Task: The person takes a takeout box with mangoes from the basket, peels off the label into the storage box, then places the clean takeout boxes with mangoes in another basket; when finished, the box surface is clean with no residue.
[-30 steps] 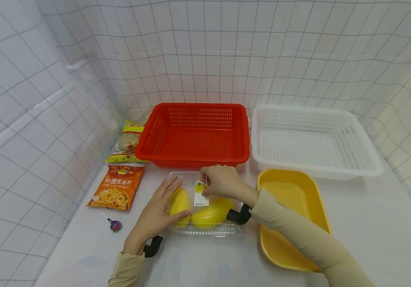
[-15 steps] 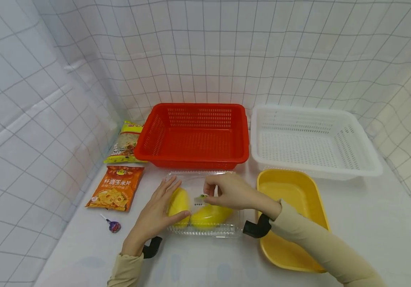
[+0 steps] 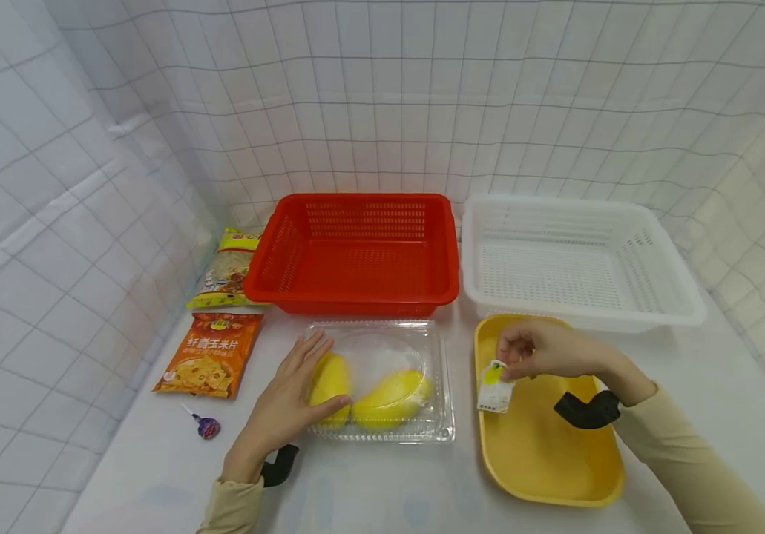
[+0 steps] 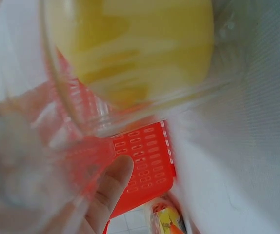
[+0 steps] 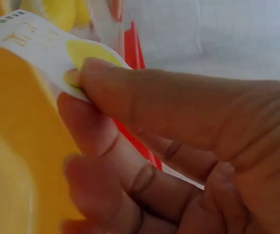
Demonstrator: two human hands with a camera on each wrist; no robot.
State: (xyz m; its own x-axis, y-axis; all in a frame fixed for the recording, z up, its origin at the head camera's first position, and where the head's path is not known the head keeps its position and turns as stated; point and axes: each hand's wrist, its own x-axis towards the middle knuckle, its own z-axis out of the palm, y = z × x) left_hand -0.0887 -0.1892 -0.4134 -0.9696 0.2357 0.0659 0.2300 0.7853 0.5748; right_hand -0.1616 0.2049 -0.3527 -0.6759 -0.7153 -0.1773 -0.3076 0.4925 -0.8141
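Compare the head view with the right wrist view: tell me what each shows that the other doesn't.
Only the head view shows the orange snack bag, the lollipop and the yellow-topped packet.

Only the right wrist view clearly shows the gold marks on the label.

Both show the yellow tray, the red basket and the right hand pinching the label.

White label (image 3: 493,389) right of clear box (image 3: 441,386)

left hand (image 3: 291,404) spread wide | right hand (image 3: 549,352) pinching, thumb (image 5: 150,100) opposite forefinger (image 5: 89,119)
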